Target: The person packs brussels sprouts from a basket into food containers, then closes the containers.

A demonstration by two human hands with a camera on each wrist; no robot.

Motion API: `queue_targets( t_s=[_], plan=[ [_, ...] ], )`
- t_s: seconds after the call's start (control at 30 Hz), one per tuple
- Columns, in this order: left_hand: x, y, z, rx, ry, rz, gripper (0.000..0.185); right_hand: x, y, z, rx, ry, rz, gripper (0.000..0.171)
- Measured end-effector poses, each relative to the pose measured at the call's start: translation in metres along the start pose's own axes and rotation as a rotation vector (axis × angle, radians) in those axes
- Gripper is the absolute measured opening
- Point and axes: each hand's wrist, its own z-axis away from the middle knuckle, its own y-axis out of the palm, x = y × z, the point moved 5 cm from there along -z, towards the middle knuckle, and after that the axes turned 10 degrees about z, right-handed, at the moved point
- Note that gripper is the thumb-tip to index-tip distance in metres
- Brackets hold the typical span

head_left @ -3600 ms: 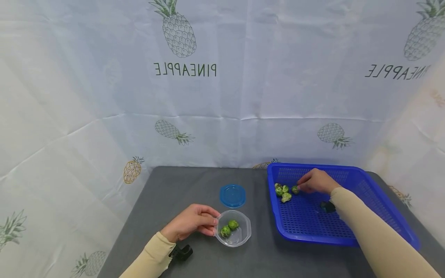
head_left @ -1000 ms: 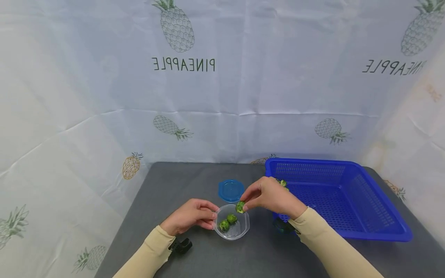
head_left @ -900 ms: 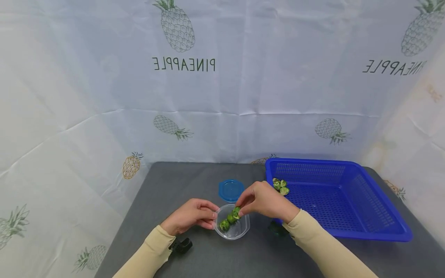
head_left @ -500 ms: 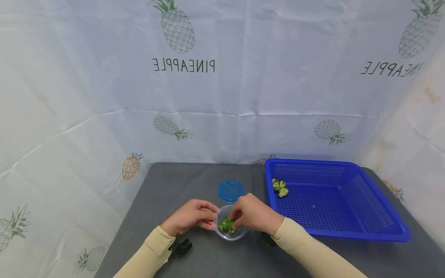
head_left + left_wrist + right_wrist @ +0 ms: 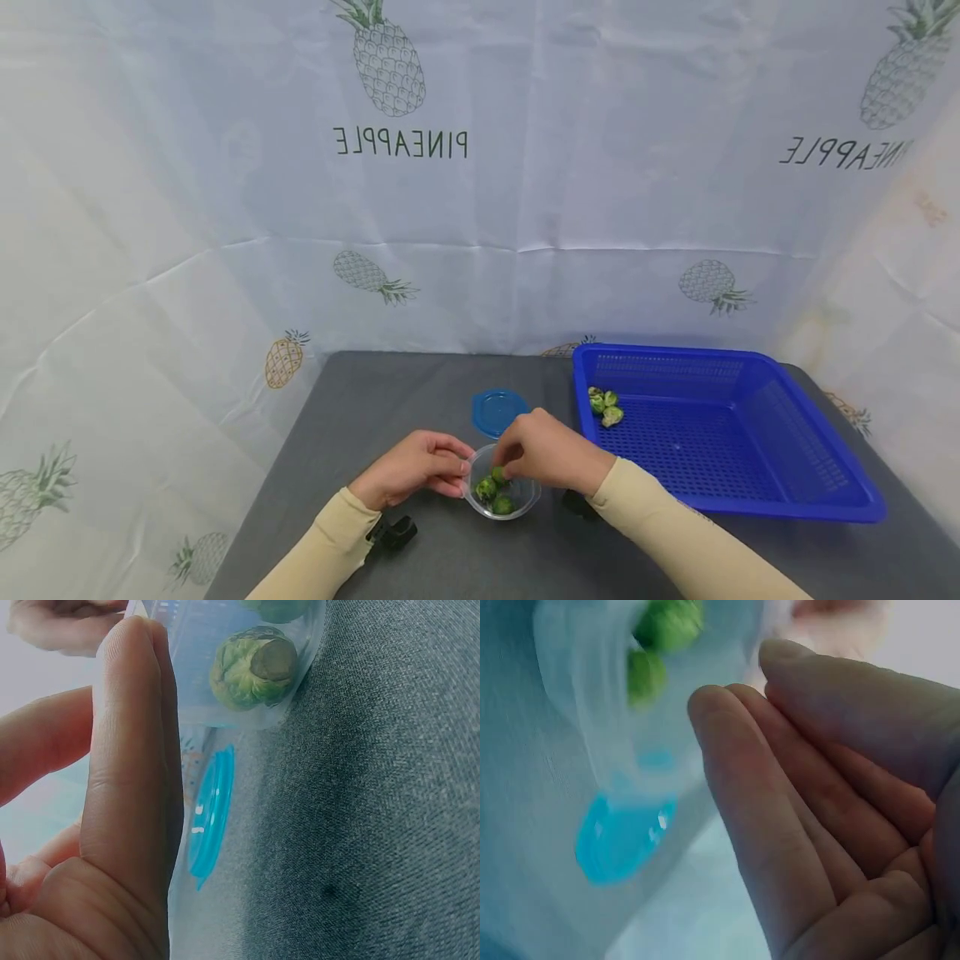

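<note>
With our left hand (image 5: 408, 477) pinching the clear cup (image 5: 501, 494) near the table's front edge, our right hand (image 5: 546, 457), fingers straight and empty above the sprouts (image 5: 493, 491), could tip it in lifting away.

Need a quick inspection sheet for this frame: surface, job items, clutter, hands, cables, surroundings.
Surface: grey table, cloth-like texture.
Job's things: clear container with three green sprouts; three more sprouts in the far left corner of the blue basket.
Clutter: blue lid lying flat behind the container.
Hands: left hand holds the container's left side; right hand over the container, fingers relaxed, palm empty in the wrist view.
Cables: nothing seen.
Surroundings: white pineapple-print backdrop behind and beside the table.
</note>
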Motion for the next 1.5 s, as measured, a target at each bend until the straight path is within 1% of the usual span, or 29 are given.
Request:
queue_targets(
  t_s=[0.07, 0.13, 0.27, 0.33, 0.4, 0.5, 0.6, 0.7, 0.8, 0.9, 1.0, 1.2, 1.5],
  plan=[
    [0.000, 0.000, -0.001, -0.002, -0.005, -0.002, 0.039, -0.009, -0.016, 0.006, -0.030, 0.012, -0.014, 0.012],
    [0.000, 0.001, -0.001, 0.000, -0.007, -0.003, 0.039, -0.021, -0.033, 0.013, -0.064, 0.050, -0.018, 0.013],
    [0.000, 0.001, -0.002, 0.003, -0.004, -0.013, 0.039, -0.055, -0.067, 0.032, -0.115, 0.169, -0.017, 0.012],
    [0.000, 0.001, -0.001, -0.001, -0.008, -0.016, 0.039, -0.076, -0.082, 0.042, -0.121, 0.223, -0.046, 0.013],
    [0.000, 0.002, -0.001, -0.009, -0.016, -0.017, 0.038, -0.099, -0.091, 0.050, -0.115, 0.274, -0.098, 0.016],
    [0.000, 0.002, -0.001, -0.016, -0.015, -0.021, 0.039, -0.132, -0.098, 0.060, -0.098, 0.337, -0.176, 0.023],
    [0.001, 0.002, -0.001, -0.021, -0.008, -0.016, 0.040, -0.161, -0.096, 0.067, -0.072, 0.398, -0.216, 0.028],
    [0.001, 0.002, -0.001, -0.023, -0.003, -0.007, 0.040, -0.184, -0.090, 0.072, -0.046, 0.441, -0.213, 0.031],
    [0.002, 0.002, -0.001, -0.019, -0.001, -0.001, 0.040, -0.202, -0.081, 0.076, -0.019, 0.466, -0.204, 0.033],
    [0.002, 0.003, -0.002, -0.012, 0.002, -0.001, 0.039, -0.215, -0.074, 0.077, -0.004, 0.475, -0.202, 0.031],
    [0.001, 0.003, -0.002, -0.011, 0.001, -0.005, 0.040, -0.223, -0.068, 0.076, 0.002, 0.471, -0.225, 0.029],
    [0.001, 0.003, -0.001, -0.011, -0.007, 0.007, 0.040, -0.232, -0.060, 0.072, 0.016, 0.467, -0.254, 0.027],
    [0.001, 0.003, -0.002, -0.001, -0.005, 0.015, 0.039, -0.234, -0.055, 0.067, 0.038, 0.474, -0.282, 0.028]
  ],
)
